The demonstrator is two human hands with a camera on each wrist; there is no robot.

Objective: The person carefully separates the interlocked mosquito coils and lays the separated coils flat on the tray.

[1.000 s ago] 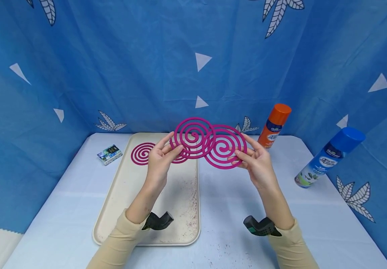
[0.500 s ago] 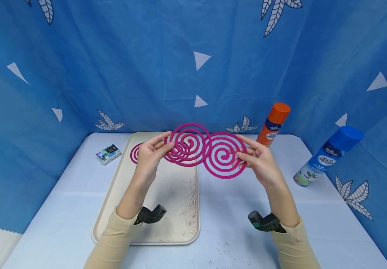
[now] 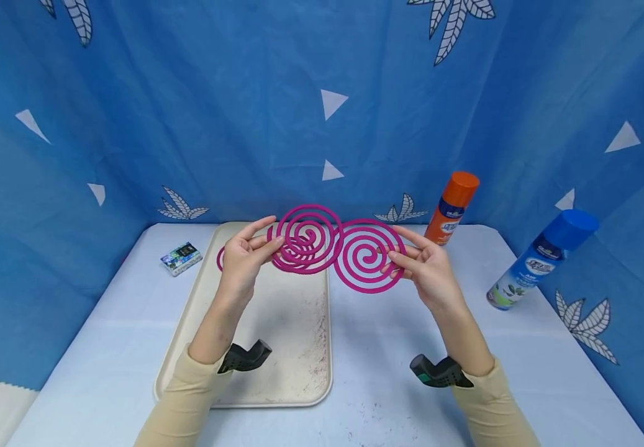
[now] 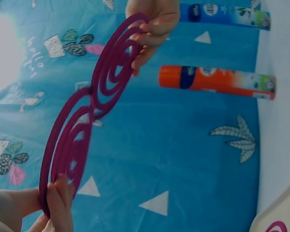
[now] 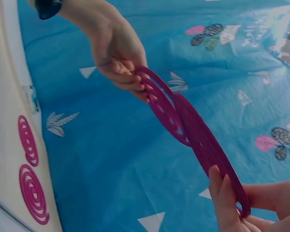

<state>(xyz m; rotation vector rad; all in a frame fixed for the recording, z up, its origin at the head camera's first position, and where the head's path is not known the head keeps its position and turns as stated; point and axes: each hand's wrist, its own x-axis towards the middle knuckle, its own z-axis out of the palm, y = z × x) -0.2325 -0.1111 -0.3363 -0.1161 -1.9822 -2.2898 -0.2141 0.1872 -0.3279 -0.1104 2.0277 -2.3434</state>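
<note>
Two magenta mosquito coils are held up side by side over the table in the head view. My left hand pinches the left coil at its outer ring, between thumb and fingers. At the right, my right hand grips the other coil by its right edge. Their rims meet and overlap slightly in the middle, as the left wrist view also shows. Two more coils lie flat on the cream tray; the right wrist view shows the nearer coil and the farther coil there.
A small patterned box lies left of the tray. Toward the back right stands an orange spray can, with a blue spray can nearer the right edge. Blue printed cloth hangs round the table's back and sides.
My left hand has drawn its coil to the left and the right coil has dropped slightly, so the overlap between the two has narrowed. Both grips stay the same.
</note>
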